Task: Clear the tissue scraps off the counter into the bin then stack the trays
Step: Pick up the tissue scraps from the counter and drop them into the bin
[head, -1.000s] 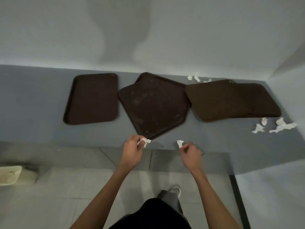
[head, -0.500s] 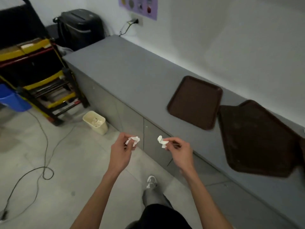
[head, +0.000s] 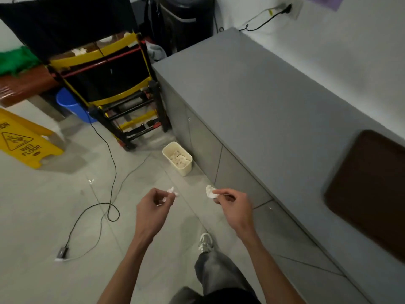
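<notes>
Grey counter [head: 274,88] on R, one brown tray [head: 370,189] flat on it. Cream bin [head: 185,170] on floor against cabinet front, white bits inside. L hand [head: 153,209] pinches tissue scrap [head: 172,190], R hand [head: 235,207] pinches second scrap [head: 210,191]; both over floor, near bin.

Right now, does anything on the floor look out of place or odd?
Yes. A black cable trails loose across the floor in a loop, ending in a small plug, left of the bin. It could trip someone.
</notes>
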Demonstrator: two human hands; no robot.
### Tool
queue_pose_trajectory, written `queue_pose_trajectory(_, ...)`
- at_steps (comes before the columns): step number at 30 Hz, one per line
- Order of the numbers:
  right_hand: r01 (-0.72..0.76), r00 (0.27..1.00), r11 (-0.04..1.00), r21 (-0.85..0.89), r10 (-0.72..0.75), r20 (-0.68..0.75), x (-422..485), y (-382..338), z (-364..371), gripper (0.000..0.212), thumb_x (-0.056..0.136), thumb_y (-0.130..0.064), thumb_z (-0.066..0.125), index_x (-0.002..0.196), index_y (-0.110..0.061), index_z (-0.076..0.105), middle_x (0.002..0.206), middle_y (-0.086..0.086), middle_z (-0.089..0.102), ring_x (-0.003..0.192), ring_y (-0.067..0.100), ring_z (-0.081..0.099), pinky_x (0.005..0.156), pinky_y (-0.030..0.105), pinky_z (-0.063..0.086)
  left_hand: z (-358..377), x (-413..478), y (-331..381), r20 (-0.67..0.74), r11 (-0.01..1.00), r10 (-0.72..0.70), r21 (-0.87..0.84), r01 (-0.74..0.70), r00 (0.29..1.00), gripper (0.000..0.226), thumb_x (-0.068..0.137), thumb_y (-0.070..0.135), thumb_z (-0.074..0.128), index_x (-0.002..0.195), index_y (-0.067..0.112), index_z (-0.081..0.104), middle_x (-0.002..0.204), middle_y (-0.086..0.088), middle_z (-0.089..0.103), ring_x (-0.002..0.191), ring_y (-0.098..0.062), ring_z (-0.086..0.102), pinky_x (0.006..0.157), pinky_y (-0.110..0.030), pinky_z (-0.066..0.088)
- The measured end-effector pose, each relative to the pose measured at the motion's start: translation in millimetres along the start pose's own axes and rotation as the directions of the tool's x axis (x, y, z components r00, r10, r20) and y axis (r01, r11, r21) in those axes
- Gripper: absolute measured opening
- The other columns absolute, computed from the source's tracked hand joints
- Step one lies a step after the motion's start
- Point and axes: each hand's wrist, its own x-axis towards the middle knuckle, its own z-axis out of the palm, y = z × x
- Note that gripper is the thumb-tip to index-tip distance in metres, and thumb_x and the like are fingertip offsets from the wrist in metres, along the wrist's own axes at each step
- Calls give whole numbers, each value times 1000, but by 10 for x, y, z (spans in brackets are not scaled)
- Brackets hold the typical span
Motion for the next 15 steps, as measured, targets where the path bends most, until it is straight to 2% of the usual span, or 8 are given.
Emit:
queue_pose_trajectory(3, 45, 999, 995, -91, -43, 30, 486, -107, 467, 14, 90, -15, 80, 101, -22, 85, 93, -16, 80, 85, -5, 74, 77, 11, 57, -177, 609, 15, -8, 999, -36, 14, 37, 999, 5, 89, 25, 76, 85, 27, 74, 85, 15, 77, 88, -2, 71, 74, -23, 52)
queue_pose_trajectory(6, 56, 997, 984, -167, -47, 60, 931, -148, 891, 12, 86, -20, 85, 97, -25, 85, 90, -18, 79, 82, -6, 73, 77, 11, 57, -272, 1173, 15, -2, 998, -18, 57, 18, 1000, 16, 87, 12, 77, 84, 27, 75, 81, 11, 77, 81, -1, 71, 68, -14, 50)
queue_pose_trajectory(8, 30, 997, 982, -185, -16, 74, 1238, -150, 1183, 11, 86, -20, 85, 94, -27, 83, 89, -19, 78, 81, -5, 73, 75, 11, 56, -303, 1588, -12, 18, 997, 13, 82, -14, 1000, 19, 88, 8, 75, 87, 27, 73, 80, 3, 76, 76, -2, 72, 68, -17, 54)
queue_pose_trajectory(12, -44, 997, 975, -216, 58, 57, 1846, 3, 1766, 23, 90, -13, 82, 109, -25, 79, 101, -11, 77, 87, -5, 72, 72, 4, 50, -249, 2552, -214, 153, 982, 70, 163, -95, 986, 24, 96, 9, 70, 107, 29, 77, 89, 7, 76, 76, -2, 74, 75, -22, 60)
queue_pose_trajectory(15, -93, 994, 953, -287, 104, 23, 2329, 254, 2214, 17, 93, -15, 80, 106, -26, 80, 103, -8, 76, 89, -2, 71, 78, 7, 53, -93, 3369, -490, 267, 946, 99, 275, -174, 959, 22, 98, 10, 69, 110, 24, 79, 92, 8, 78, 79, 0, 73, 75, -11, 56)
